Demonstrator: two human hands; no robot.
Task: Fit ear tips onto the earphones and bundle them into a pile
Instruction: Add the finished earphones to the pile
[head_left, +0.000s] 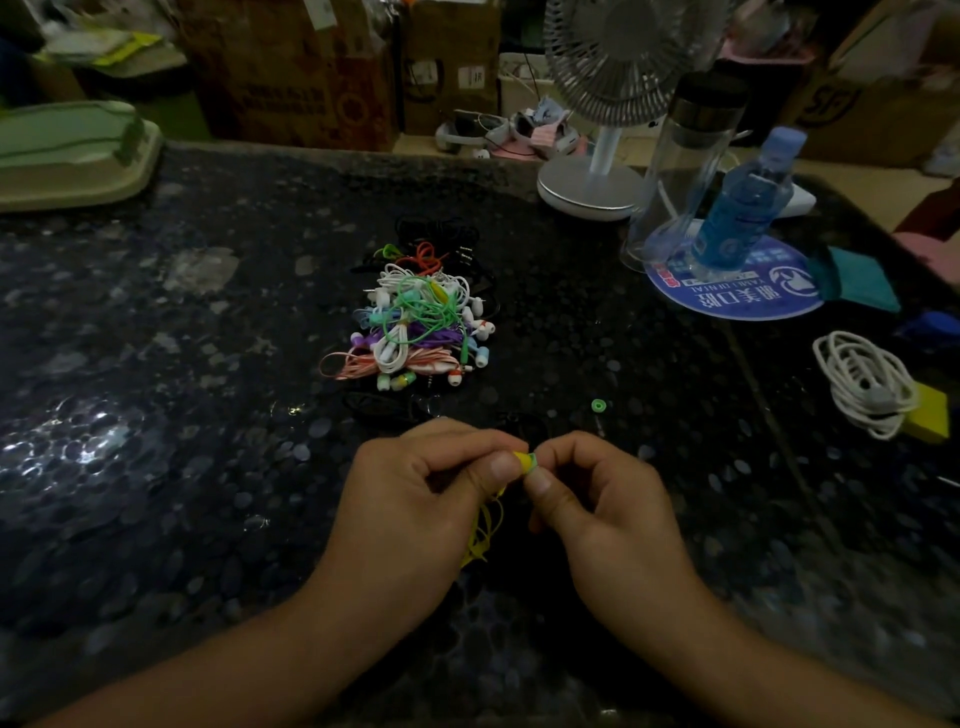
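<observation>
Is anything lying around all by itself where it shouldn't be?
Yes. One little green ear tip lies alone on the dark table, apart from the earphone pile and just beyond the hands. The left hand and right hand pinch a yellow earphone.

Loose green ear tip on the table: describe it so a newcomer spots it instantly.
Start at the heap of tangled multicoloured earphones in the middle of the dark speckled table. Look to its lower right, toward the right hand: the small green ring-shaped ear tip lies alone on bare tabletop. Unlike the pile's tips, it has no cord attached and touches nothing else.
</observation>
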